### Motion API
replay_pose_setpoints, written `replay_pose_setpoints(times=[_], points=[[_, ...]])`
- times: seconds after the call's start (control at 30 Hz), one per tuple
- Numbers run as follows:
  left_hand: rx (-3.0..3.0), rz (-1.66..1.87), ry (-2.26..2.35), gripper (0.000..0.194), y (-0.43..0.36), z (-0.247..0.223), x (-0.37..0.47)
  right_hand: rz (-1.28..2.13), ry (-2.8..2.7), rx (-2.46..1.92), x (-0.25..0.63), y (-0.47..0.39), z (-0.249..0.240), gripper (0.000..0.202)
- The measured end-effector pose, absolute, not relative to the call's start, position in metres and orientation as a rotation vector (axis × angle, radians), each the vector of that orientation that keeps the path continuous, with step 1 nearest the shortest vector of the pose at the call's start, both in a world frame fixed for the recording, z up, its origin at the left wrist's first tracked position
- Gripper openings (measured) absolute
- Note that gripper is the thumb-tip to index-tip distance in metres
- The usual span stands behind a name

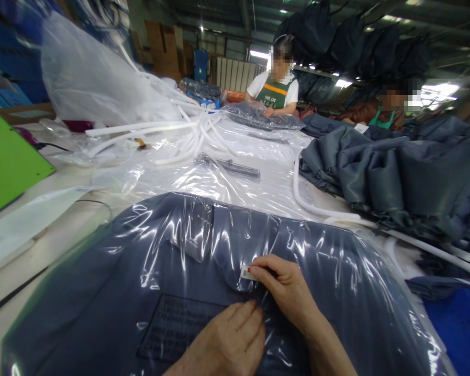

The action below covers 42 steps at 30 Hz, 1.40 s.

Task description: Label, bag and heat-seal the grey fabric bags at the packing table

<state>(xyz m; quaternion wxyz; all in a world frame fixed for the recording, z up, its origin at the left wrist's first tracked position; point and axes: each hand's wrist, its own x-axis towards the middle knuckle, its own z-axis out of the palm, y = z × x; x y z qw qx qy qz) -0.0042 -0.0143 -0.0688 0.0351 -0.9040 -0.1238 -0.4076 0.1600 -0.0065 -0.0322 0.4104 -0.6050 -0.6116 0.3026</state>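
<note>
A dark blue-grey garment [141,282] lies in front of me inside a clear plastic bag [168,324] with a printed warning box. Under the plastic near its top edge shows a tag [196,230]. Between the thumb and forefinger of my right hand [285,287] is a small white sticker [244,272] with dark print, right at the bag's surface. My left hand [231,339] rests on the bag just below, its fingers laid close together and pointing right; the fingertips are partly hidden.
Clear bags and white tubes [196,130] spread over the table beyond. Dark garments [391,172] are heaped at the right. A green panel [11,162] stands at the left. Across the table a person in a green apron [276,96] handles a bagged garment [262,116]; another person is farther right.
</note>
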Motion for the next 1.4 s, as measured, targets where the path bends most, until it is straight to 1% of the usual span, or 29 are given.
replay_pose_setpoints(times=[0.3, 0.6, 0.8, 0.87, 0.9, 1.0, 1.07, 1.13, 1.23, 1.33, 1.4], points=[[-2.771, -1.282, -0.357, 0.031, -0.012, -0.068, -0.004, 0.612, -1.680, -1.574, 0.160, -0.006, -0.039, 0.012], [-2.747, -1.294, -0.362, 0.027, -0.011, -0.071, -0.002, 0.293, -1.896, -1.632, 0.156, -0.008, -0.044, 0.012], [-2.787, -1.288, -0.345, 0.028, -0.011, -0.071, -0.003, 0.172, -1.908, -1.661, 0.153, -0.010, -0.050, 0.011], [-2.802, -1.275, -0.351, 0.029, -0.011, -0.070, -0.003, 0.149, -1.879, -1.689, 0.150, -0.011, -0.052, 0.005], [-2.808, -1.274, -0.352, 0.030, -0.011, -0.070, -0.003, 0.141, -1.853, -1.712, 0.149, -0.011, -0.053, 0.005], [-2.810, -1.297, -0.351, 0.033, -0.012, -0.069, -0.003, 0.083, -1.783, -1.794, 0.147, -0.012, -0.052, 0.028], [-2.808, -1.305, -0.353, 0.034, -0.013, -0.069, -0.003, 0.011, -1.769, -1.821, 0.146, -0.013, -0.050, 0.033], [-2.832, -1.287, -0.357, 0.035, -0.013, -0.068, -0.004, -0.057, -1.795, -1.766, 0.146, -0.013, -0.048, 0.028], [-2.899, -1.273, -0.365, 0.034, -0.013, -0.068, -0.004, -0.087, -1.919, -1.588, 0.146, -0.015, -0.047, 0.008], [-2.946, -1.278, -0.381, 0.033, -0.014, -0.070, -0.004, -0.062, -2.005, -1.534, 0.145, -0.017, -0.045, 0.017], [-2.979, -1.258, -0.379, 0.033, -0.015, -0.072, -0.003, -0.054, -2.018, -1.545, 0.143, -0.021, -0.043, 0.019]])
